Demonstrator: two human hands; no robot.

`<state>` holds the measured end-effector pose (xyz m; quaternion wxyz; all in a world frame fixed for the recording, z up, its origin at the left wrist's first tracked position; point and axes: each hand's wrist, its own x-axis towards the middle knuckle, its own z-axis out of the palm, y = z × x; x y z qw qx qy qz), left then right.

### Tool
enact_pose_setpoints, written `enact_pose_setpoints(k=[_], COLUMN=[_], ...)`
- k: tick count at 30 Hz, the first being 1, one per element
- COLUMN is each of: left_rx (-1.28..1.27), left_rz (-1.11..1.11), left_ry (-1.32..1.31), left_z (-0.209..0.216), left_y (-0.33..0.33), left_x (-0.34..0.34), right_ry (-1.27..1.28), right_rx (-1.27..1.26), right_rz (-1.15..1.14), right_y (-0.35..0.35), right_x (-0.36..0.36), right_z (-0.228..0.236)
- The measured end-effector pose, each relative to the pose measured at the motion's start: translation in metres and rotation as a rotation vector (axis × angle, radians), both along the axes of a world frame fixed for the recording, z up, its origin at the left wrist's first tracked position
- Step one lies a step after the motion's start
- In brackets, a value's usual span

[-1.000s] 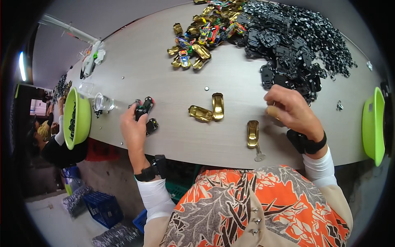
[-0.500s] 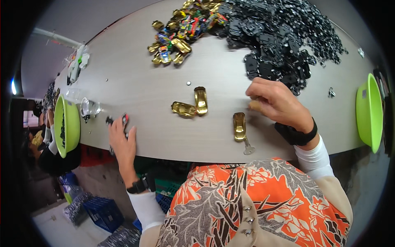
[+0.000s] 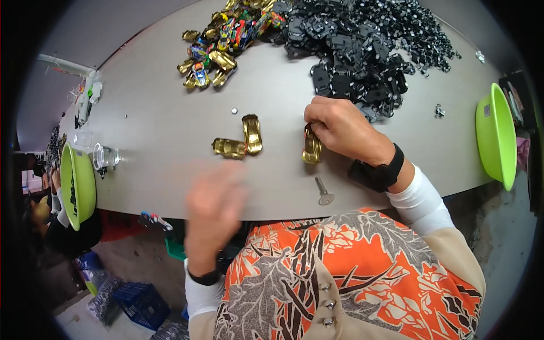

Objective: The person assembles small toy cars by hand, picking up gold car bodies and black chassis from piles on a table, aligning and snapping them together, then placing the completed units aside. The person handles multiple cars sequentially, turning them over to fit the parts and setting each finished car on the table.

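My right hand [image 3: 343, 127] pinches the far end of a gold toy car [image 3: 311, 148], thumb and fingers closed on it. A silver key [image 3: 324, 191] lies on the table just nearer than that car. Smeared by motion, my left hand [image 3: 215, 201] is above the table's front edge, its fingers too blurred to read. Two more gold cars are beyond it: one lies sideways [image 3: 229, 148], touching another [image 3: 253, 134] that points away from me. A dark toy car with red and blue parts [image 3: 155, 221] is at the front edge, left of my left hand.
Gold and coloured car bodies [image 3: 222, 59] are heaped at the far left of a pile of black car bases [image 3: 343, 62]. Green basins stand left [image 3: 85, 187] and right [image 3: 493, 136]. A clear cup [image 3: 105, 156] is near the left basin. Another person's hand [image 3: 55, 178] shows beyond it.
My right hand has come down onto the gold car, which has shifted away from the key. My left hand has left the dark car and swung right. The whole view has shifted slightly.
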<state>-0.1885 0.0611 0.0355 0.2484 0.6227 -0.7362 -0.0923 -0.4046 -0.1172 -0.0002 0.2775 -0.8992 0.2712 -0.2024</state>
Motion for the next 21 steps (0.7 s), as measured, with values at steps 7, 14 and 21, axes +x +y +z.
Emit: enact_pose_setpoints(k=[7,14,21], left_rx=[0.35,0.233,0.663], left_rz=[-0.612,-0.11,-0.112], left_ry=[0.054,0.417,1.146], left_z=[-0.009,-0.006,-0.03], left_y=[-0.054,-0.129,-0.146], left_x=[-0.069,-0.052,-0.062], right_ry=[-0.174,-0.264,-0.33], right_rx=[0.067,-0.06,0.085], right_rz=[-0.211,-0.328,-0.117], right_y=[-0.018,-0.032,-0.022], right_x=[-0.014,-0.03,-0.021], right_z=[0.011,0.014,0.018])
